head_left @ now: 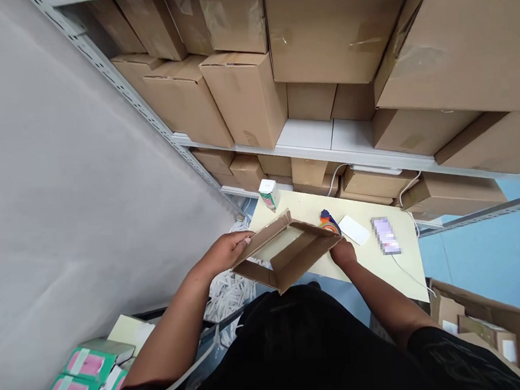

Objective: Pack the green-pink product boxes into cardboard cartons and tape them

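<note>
An open cardboard box is held up over the near edge of the cream table. Its walls form a tilted frame, and the tabletop shows through the middle. My left hand grips the box's left wall, thumb on the near face. At the right corner, my right hand is closed on the cardboard, most of its fingers hidden. Just beyond that corner is a blue and orange tape dispenser, partly covered by the box. A white card or pad lies to its right.
A small green-and-white box stands at the table's back left. A phone with a cable lies at the right. Shelves packed with cartons rise behind. Paper strips fill the floor at left, near stacked green boxes. An open carton sits at lower right.
</note>
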